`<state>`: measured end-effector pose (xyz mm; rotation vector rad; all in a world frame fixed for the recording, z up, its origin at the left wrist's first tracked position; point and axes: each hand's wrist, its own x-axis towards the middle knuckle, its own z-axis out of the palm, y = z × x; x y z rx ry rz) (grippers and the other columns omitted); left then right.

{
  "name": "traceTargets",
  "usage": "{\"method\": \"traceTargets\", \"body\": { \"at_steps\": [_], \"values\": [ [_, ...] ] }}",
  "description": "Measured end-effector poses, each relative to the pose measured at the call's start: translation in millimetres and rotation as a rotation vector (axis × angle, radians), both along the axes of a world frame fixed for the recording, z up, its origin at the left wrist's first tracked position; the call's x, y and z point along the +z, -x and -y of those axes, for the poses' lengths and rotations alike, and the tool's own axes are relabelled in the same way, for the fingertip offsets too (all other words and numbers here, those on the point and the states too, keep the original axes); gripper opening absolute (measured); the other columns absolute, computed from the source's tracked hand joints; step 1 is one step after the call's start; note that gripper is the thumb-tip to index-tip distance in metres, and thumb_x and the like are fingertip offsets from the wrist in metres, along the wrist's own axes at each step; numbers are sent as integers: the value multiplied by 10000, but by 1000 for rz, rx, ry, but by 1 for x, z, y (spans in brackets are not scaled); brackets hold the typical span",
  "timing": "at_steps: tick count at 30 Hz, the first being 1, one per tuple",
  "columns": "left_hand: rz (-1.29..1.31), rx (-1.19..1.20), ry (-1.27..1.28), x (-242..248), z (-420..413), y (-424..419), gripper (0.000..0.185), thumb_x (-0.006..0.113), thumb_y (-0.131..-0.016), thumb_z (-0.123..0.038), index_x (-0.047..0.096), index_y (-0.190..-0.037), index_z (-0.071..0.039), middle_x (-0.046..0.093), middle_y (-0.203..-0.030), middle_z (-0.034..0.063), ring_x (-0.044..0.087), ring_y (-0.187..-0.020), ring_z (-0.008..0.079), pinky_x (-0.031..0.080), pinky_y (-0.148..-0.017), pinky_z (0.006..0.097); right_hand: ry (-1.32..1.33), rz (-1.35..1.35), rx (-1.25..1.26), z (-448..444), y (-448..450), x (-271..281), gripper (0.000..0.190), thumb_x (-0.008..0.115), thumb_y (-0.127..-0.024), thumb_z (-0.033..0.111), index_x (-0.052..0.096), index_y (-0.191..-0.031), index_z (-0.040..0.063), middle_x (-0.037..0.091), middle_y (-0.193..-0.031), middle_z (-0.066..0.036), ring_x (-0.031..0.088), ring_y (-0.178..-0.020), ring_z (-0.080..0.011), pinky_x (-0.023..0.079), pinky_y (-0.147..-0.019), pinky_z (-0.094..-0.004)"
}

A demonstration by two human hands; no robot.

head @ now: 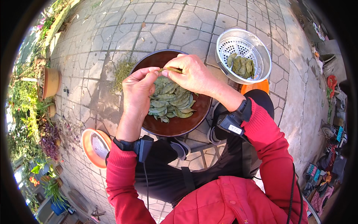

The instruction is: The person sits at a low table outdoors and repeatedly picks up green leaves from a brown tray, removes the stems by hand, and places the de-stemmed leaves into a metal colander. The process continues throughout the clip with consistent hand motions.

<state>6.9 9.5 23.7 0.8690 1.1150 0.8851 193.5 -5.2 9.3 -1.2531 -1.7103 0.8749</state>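
A green bean pod (174,69) is held between both hands over a round brown basin (179,127). My left hand (141,86) pinches its left tip between thumb and forefinger. The pod's other end lies in the fingers of my right hand (187,71). Beneath the hands, a heap of flat green bean pods (170,100) fills the middle of the basin. Up and to the right, a perforated metal steamer pot (264,56) contains more pods (242,66). A small pile of thin green strings (123,73) lies on the paving at the basin's left.
An orange basin (87,148) with a pale inside stands at lower left. Part of another orange container (258,86) shows under the steamer pot. Potted plants, one in a terracotta-coloured pot (51,83), line the left edge. Assorted clutter lies along the right edge.
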Motion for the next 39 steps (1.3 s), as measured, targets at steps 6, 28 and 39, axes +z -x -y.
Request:
{"method": "traceTargets", "body": {
  "at_steps": [6, 28, 39],
  "values": [
    [-353, -359, -186, 12, 6, -1, 80, 678, -838, 0, 716, -901, 30, 678, -770, -20, 544, -651, -9, 424, -571, 164, 460, -591, -160, -8, -17, 4, 295, 667, -950, 294, 732, -929, 7, 715, -801, -18, 628, -696, -97, 474, -634, -260],
    [-147, -225, -3, 0, -6, -9, 208, 630, -908, -11, 700, -1092, 57, 671, -884, 63, 401, -550, 12, 288, -486, 180, 614, -1147, -436, -15, -31, -2, 343, 623, -989, 216, 509, -1131, -75, 585, -1010, -160, 669, -866, -268, 647, -740, -401],
    [-331, -229, -175, -13, -8, -26, 138, 734, -880, -80, 714, -984, 9, 650, -758, -32, 431, -551, -3, 312, -490, 177, 644, -1169, -418, -13, -29, -1, 343, 641, -974, 192, 507, -1143, -75, 608, -1039, -174, 673, -907, -269, 641, -755, -403]
  ]
}}
